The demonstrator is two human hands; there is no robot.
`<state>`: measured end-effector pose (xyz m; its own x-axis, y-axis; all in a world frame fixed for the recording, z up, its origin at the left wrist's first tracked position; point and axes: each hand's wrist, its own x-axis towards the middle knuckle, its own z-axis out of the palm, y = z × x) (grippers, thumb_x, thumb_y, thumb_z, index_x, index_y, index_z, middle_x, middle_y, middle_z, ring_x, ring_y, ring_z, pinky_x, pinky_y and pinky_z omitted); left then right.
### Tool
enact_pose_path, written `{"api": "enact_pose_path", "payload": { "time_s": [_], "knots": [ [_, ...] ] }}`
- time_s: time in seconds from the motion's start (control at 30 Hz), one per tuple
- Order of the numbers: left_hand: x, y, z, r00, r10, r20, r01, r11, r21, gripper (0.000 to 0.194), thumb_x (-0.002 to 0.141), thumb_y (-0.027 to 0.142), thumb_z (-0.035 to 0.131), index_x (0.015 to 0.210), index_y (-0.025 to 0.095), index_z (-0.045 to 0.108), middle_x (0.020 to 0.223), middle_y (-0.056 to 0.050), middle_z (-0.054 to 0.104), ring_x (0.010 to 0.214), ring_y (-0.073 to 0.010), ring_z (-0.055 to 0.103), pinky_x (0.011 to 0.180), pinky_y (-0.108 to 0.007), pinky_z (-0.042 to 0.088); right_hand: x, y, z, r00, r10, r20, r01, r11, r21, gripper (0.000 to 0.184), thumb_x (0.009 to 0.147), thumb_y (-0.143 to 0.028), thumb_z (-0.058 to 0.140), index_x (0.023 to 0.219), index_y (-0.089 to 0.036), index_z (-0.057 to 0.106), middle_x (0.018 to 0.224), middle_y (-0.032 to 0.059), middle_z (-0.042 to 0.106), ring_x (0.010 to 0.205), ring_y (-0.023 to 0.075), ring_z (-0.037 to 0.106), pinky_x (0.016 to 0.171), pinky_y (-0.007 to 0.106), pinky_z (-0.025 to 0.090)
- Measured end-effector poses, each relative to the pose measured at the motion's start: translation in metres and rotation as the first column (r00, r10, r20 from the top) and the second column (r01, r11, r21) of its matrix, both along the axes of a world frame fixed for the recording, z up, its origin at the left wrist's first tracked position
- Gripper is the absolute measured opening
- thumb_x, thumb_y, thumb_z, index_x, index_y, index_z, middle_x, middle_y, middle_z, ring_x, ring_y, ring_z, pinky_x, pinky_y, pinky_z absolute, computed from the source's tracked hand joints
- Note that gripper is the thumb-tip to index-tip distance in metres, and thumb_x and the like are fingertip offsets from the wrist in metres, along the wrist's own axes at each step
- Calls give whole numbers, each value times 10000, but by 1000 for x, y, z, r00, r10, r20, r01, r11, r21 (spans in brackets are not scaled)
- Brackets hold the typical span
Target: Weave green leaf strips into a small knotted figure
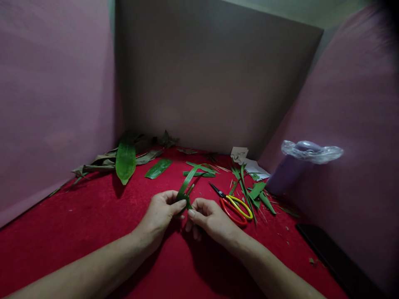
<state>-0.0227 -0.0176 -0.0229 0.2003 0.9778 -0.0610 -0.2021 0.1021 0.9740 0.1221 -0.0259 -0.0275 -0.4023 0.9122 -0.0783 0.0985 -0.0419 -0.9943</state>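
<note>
Your left hand (163,209) pinches a folded green leaf strip (188,179) between thumb and forefinger; your right hand (208,214) is just beside it, thumb and forefinger closed on the lower end of the same piece, its other fingers curled beneath; the strip is at the middle of your view, above the red-covered desk (77,232), its long free part slanting up and away from you, with a thin pale stalk (190,189) poking up beside it; how the folds run between your fingertips, you cannot tell.

Near your right hand lie the scissors (227,197), blades pointing away and to the left, one handle loop red and the other yellow; just beyond them is a spread of cut leaf pieces (257,191), with white papers (255,168) behind; a purple container (285,174) with clear plastic (327,153) around its top stands farther right, and a flat black object (330,249) lies nearer you; on the far left, a broad green leaf (125,162) rests against dried leaves (104,162), with a shorter leaf piece (158,168) to its right.
</note>
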Motion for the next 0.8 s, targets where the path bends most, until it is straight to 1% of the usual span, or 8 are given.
{"api": "enact_pose_path", "payload": {
  "time_s": [0.13, 0.2, 0.3, 0.4, 0.5, 0.57, 0.63, 0.8],
  "knots": [
    [0, -1, 1, 998, -42, 40, 43, 998, -36, 171, 680, 276, 668, 711, 126, 593, 569, -6, 597, 446, -98, 519, 446, -215, 379, -3, 0, 1, 999, -22, -28, 22, 1000, 10, 363, 712, -508, 580, 752, -182, 426, 532, -39, 569, 358, 68, 477, 364, 188, 380],
    [0, -2, 2, 998, -47, 42, 49, 998, -41, 173, 683, 285, 666, 707, 129, 593, 556, -4, 590, 443, -103, 519, 444, -217, 374, -4, -2, 2, 999, -32, -36, 33, 999, 24, 355, 729, -511, 562, 776, -184, 433, 539, -44, 562, 358, 67, 468, 364, 188, 373],
    [0, -2, 2, 1000, -7, 28, 8, 1000, -27, 158, 669, 262, 679, 684, 127, 598, 552, -4, 593, 460, -93, 515, 456, -202, 366, -4, -4, 3, 998, -57, -15, 58, 996, 63, 269, 790, -438, 519, 754, -177, 466, 535, -47, 547, 343, 39, 387, 356, 168, 302],
    [2, -2, 0, 998, 47, 33, -46, 999, -19, 151, 642, 236, 696, 660, 121, 600, 552, 2, 592, 469, -76, 498, 461, -183, 360, -4, -6, 4, 997, -69, 32, 67, 995, 72, 196, 817, -337, 510, 709, -174, 486, 501, -56, 521, 344, 29, 326, 360, 166, 246],
    [3, -2, -2, 998, 11, 61, -11, 1000, -3, 158, 650, 253, 684, 671, 123, 596, 531, 8, 578, 446, -85, 499, 448, -196, 368, -5, -7, 3, 999, -44, 27, 43, 998, 55, 164, 820, -296, 495, 710, -176, 479, 496, -58, 514, 334, 28, 320, 350, 164, 231],
    [4, -2, -3, 997, -19, 72, 19, 1000, 1, 165, 664, 268, 671, 691, 127, 591, 524, 9, 575, 428, -99, 513, 437, -211, 376, -4, -6, 1, 1000, -9, 1, 9, 999, 32, 161, 820, -307, 482, 725, -179, 467, 514, -53, 528, 315, 28, 311, 325, 160, 219],
    [4, -3, -3, 997, -25, 71, 25, 1000, -2, 167, 671, 272, 666, 699, 130, 583, 520, 9, 575, 414, -108, 524, 430, -221, 383, -3, -6, 1, 999, 40, -17, -40, 999, 0, 171, 816, -330, 479, 733, -184, 446, 532, -47, 548, 306, 35, 338, 303, 156, 234],
    [5, -7, 1, 997, -9, 78, 10, 1000, -19, 171, 673, 276, 670, 689, 141, 567, 492, 18, 566, 374, -110, 518, 410, -226, 377, -1, -7, 6, 990, 122, -72, -127, 989, -76, 205, 794, -344, 511, 714, -180, 417, 552, -25, 579, 343, 58, 442, 331, 164, 355]
  ]
}}
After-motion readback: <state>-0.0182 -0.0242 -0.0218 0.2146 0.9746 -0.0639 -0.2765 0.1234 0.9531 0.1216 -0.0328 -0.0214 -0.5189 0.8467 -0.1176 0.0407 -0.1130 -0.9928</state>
